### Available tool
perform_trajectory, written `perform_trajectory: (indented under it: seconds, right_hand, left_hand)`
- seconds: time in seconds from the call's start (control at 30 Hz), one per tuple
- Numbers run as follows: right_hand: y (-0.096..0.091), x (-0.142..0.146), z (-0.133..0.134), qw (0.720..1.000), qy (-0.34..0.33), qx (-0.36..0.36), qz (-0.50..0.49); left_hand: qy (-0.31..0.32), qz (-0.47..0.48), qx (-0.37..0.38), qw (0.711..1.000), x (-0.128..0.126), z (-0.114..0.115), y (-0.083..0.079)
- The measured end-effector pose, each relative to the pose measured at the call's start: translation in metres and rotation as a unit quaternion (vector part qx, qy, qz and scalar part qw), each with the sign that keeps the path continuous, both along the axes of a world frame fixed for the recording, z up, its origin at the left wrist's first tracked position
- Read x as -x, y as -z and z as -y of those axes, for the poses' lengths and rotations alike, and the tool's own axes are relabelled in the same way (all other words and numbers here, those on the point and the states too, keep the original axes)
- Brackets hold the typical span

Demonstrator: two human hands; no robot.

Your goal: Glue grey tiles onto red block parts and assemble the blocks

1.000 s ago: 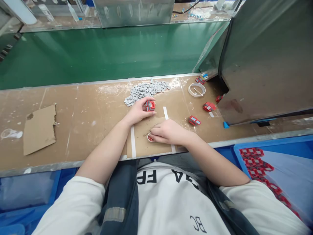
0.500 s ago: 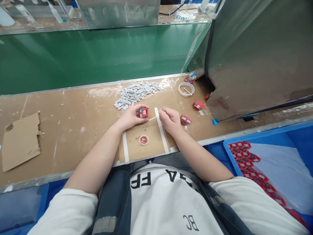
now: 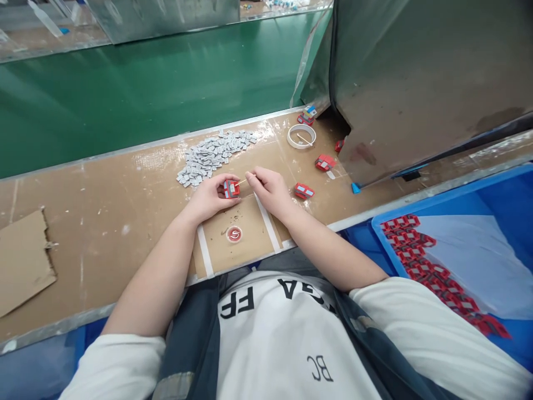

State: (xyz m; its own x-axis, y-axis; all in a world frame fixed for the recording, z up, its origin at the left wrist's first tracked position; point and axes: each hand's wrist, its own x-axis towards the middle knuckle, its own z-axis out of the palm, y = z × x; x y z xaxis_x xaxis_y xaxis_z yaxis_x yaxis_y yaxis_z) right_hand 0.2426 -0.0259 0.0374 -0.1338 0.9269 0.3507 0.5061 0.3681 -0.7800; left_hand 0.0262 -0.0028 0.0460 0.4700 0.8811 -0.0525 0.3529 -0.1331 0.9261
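The left hand (image 3: 208, 199) is holding a red block (image 3: 230, 189) over the desk (image 3: 108, 222), inward of its front edge. Just rightward, the right hand (image 3: 270, 191) is pinching a thin stick (image 3: 242, 181), its long axis slanting leftward to the block; whether they're touching, I cannot tell.

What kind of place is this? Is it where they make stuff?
Probably a factory or workshop bench: small grey pieces lie heaped on the worktop, a blue bin holds rows of similar red parts, and the left hand holds a red piece.
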Motion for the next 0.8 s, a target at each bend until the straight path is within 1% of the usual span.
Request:
perform_trajectory:
  seconds: [0.17,0.3,0.43,0.63,0.7,0.77,0.8]
  right_hand:
    - [-0.0027,-0.0007,0.0023,0.998,0.01,-0.02,0.061]
    - [-0.0034,-0.0018,0.0032,0.997,-0.008,-0.008,0.076]
    - [-0.0028,-0.0016,0.0026,0.998,-0.026,0.002,0.056]
    - [-0.0029,-0.0004,0.0019,0.999,-0.014,-0.004,0.036]
    - [-0.0039,-0.0015,0.0034,1.0,-0.012,-0.02,0.021]
    - [-0.0051,-0.0033,0.0063,0.998,-0.033,-0.047,-0.008]
    - [-0.0056,-0.004,0.0083,0.996,-0.062,-0.063,-0.022]
  left_hand:
    - [-0.002,-0.005,-0.012,1.0,-0.0004,-0.0009,0.0032]
    - [-0.007,-0.008,-0.021,1.0,-0.0008,-0.0012,0.0033]
    - [-0.009,-0.005,-0.017,1.0,-0.001,-0.0012,0.0033]
    - [0.0,0.005,-0.018,1.0,-0.0013,0.0003,0.0011]
    - [0.0,0.008,-0.019,1.0,-0.0016,0.0007,-0.0002]
    - [-0.002,0.019,-0.018,1.0,-0.002,0.0009,-0.0013]
    - [-0.002,0.026,-0.017,1.0,-0.0021,0.0011,-0.0017]
